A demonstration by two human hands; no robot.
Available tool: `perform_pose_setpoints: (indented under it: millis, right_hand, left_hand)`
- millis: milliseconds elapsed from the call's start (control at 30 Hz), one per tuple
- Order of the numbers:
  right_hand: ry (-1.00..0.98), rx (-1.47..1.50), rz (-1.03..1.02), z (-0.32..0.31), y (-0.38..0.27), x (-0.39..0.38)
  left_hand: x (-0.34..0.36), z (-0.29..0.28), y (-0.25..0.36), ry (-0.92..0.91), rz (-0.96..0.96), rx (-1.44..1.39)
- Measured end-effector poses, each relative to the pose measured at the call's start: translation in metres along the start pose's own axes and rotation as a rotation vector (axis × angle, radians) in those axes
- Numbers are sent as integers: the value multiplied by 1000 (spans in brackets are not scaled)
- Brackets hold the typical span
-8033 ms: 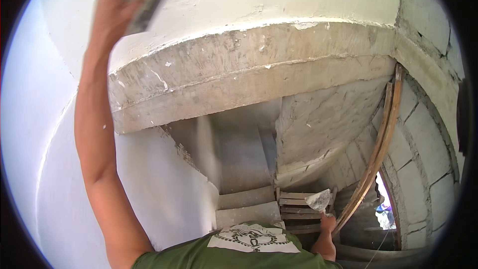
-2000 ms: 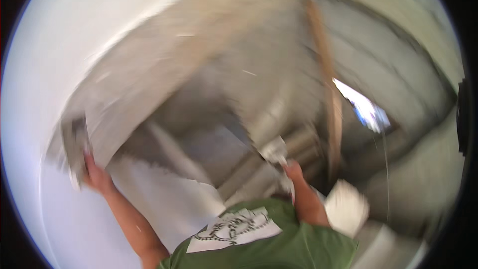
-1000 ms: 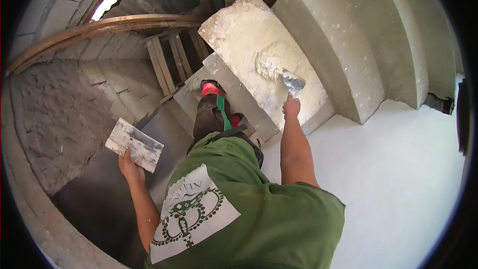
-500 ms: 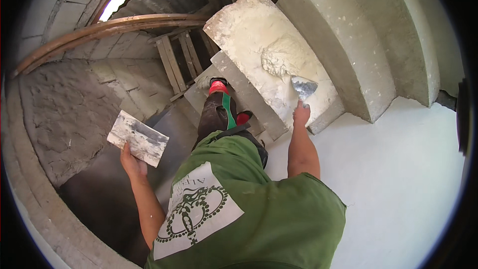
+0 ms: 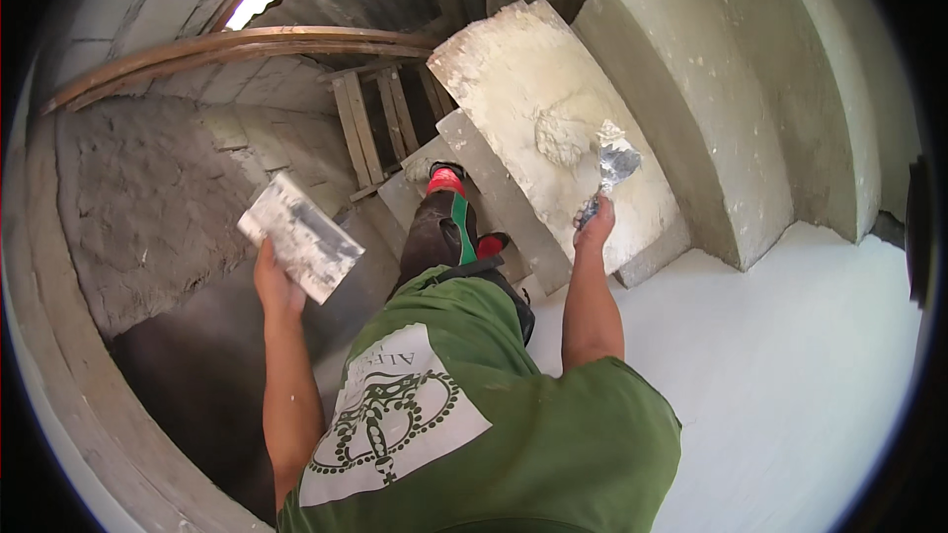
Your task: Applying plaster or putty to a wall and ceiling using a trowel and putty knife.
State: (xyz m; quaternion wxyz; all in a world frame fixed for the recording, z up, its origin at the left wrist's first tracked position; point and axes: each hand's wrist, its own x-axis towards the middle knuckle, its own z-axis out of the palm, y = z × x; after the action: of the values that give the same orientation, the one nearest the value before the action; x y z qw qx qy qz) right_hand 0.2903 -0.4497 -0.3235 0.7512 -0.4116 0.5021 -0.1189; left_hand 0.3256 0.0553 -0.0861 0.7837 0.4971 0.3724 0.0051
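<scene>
My left hand (image 5: pixel 278 282) is closed around a flat rectangular plastering float (image 5: pixel 302 239), its face smeared white and grey; the handle is hidden. The float is raised and tilted, off to the left of my legs. In my right hand (image 5: pixel 594 225) is a putty knife (image 5: pixel 620 164), gripped by its dark, spattered handle. Cream plaster sits along the far edge of its blade. Just beyond the blade, a soft mound of plaster (image 5: pixel 563 131) lies on a coated mixing board (image 5: pixel 504 64), which rests on a step.
Concrete steps (image 5: pixel 681 89) rise along the right, beside a smooth white surface (image 5: pixel 780 355). A wooden ladder-like frame (image 5: pixel 360 128) stands beyond my feet. A curved wooden strip (image 5: pixel 247 42) crosses a block wall at left, above rough grey render (image 5: pixel 148 207).
The putty knife has lifted off the mound with plaster on its blade, which leaves the mound smaller. My left hand has raised and turned the float slightly inward.
</scene>
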Motion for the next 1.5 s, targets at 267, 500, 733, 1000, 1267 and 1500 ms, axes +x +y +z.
perform_pose_setpoints:
  millis: [267,500,733,1000,1267,1500]
  right_hand:
    - [-632,-172,-551,106,-133,-92]
    - [-1026,-594,-1296,183,-162,-172]
    - [-1491,-596,-1659,255,-180,-218]
    - [-1566,-726,-1838,326,-168,-240]
    - [-1927,-222,64,366,-95,-345]
    - [-1976,-938,674,390,11,-362]
  left_hand:
    - [37,126,-29,-267,-217,-52]
    - [-11,171,14,-471,-240,-259]
    - [-37,100,59,-576,-114,-481]
    - [-95,24,97,-545,194,-780]
    - [-102,-57,95,-415,317,-917]
    - [-122,-85,61,-92,401,-965]
